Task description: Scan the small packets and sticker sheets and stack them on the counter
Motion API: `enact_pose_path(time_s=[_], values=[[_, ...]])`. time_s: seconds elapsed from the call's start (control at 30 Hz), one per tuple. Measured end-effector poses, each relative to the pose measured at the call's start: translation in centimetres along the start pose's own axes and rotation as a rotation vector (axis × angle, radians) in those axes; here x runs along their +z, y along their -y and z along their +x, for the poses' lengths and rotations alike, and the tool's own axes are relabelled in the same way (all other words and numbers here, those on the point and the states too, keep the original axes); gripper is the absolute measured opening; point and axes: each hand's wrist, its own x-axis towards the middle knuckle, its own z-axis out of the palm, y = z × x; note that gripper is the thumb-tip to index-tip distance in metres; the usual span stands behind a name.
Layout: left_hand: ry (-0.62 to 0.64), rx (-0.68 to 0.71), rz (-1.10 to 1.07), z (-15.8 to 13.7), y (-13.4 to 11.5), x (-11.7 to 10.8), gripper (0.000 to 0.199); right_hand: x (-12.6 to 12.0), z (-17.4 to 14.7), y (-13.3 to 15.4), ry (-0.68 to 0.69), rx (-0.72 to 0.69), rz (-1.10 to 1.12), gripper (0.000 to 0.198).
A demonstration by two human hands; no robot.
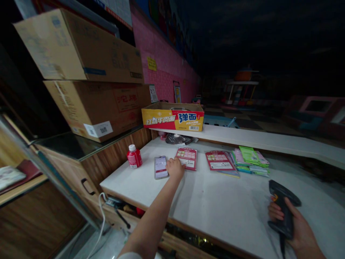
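While the right hand grips a scanner, the left touches packaging, grip unclear.

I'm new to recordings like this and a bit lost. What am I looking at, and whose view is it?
There is no machine here, just a person working bare-handed. The one picture comes from a camera worn on their head, looking forward and down. The right hand grips a dark handheld scanner by its handle; a cable runs from the bottom. The left hand is at the near-left corner of a red package, close beside a phone; whether it grips anything is unclear. Also on the white counter are a red bottle, a second red package and a pile of green and pink packets.
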Motion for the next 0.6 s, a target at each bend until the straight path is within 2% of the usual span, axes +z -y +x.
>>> enact_pose_path(time_s=[0.13,0.33,0.6], values=[[-0.013,-0.005,0.016,0.5,0.0,-0.1,0.05,0.2,-0.2,0.0,-0.026,-0.007,-0.002,0.027],[0.1,-0.074,0.05,1.4,0.2,-0.5,0.06,0.5,-0.6,0.0,-0.02,0.01,-0.021,0.028],[0.133,-0.062,0.025,2.3,0.5,-0.8,0.063,0.7,-0.6,0.0,-0.073,0.007,-0.021,0.03]])
